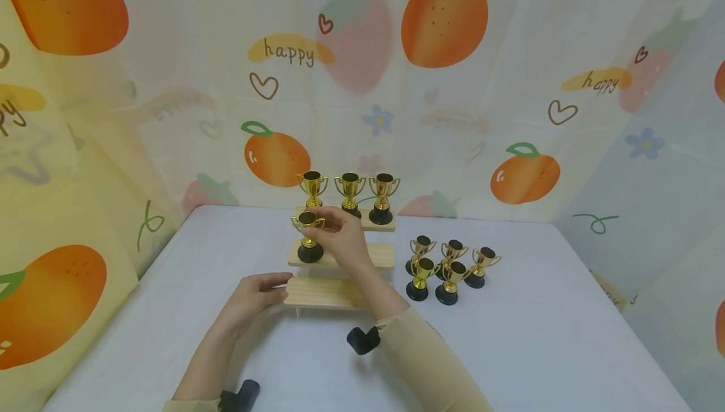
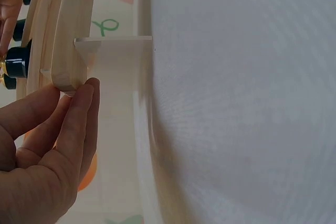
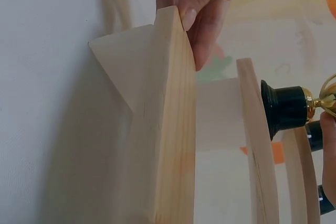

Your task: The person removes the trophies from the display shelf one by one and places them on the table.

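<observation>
A small gold trophy cup with a black base stands at the left end of the middle step of a three-step wooden display stand. My right hand holds this trophy by its upper part, and its base meets the board in the right wrist view. With thumb above and fingers below, my left hand pinches the left end of the lowest board. Three more trophies stand in a row on the top step; the right hand partly covers the left one's base.
To the right of the stand, several gold trophies with black bases are grouped on the white tablecloth. A fruit-printed curtain hangs behind and at both sides. White supports hold up the boards.
</observation>
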`<state>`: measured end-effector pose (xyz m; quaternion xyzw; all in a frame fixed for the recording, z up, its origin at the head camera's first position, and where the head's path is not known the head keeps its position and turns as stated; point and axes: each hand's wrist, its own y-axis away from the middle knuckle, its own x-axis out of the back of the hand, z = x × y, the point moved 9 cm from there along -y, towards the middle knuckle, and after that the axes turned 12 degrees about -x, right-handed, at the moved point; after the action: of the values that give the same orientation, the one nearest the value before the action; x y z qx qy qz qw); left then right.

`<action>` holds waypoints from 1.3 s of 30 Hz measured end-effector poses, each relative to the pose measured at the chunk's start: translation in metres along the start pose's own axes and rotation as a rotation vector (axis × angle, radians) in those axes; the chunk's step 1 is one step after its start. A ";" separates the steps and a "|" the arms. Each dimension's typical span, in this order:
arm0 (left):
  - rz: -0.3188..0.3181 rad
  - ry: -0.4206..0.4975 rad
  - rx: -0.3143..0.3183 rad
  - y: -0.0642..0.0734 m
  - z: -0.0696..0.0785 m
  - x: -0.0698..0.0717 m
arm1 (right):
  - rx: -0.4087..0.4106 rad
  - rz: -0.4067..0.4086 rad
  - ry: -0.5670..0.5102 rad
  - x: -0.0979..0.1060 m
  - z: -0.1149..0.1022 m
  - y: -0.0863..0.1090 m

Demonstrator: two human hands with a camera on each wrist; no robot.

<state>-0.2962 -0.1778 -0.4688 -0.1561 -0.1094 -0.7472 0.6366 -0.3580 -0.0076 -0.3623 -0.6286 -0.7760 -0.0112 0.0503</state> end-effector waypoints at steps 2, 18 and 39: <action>0.003 0.005 -0.002 0.000 0.000 0.000 | 0.003 0.006 -0.005 0.003 0.000 0.000; -0.006 0.025 -0.005 -0.001 0.003 0.000 | 0.018 0.045 -0.026 0.038 -0.004 0.009; 0.001 0.034 -0.013 -0.001 0.001 0.001 | 0.013 0.109 -0.042 0.084 0.006 0.027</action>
<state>-0.2972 -0.1784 -0.4678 -0.1477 -0.0935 -0.7500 0.6379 -0.3492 0.0804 -0.3618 -0.6699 -0.7414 0.0098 0.0383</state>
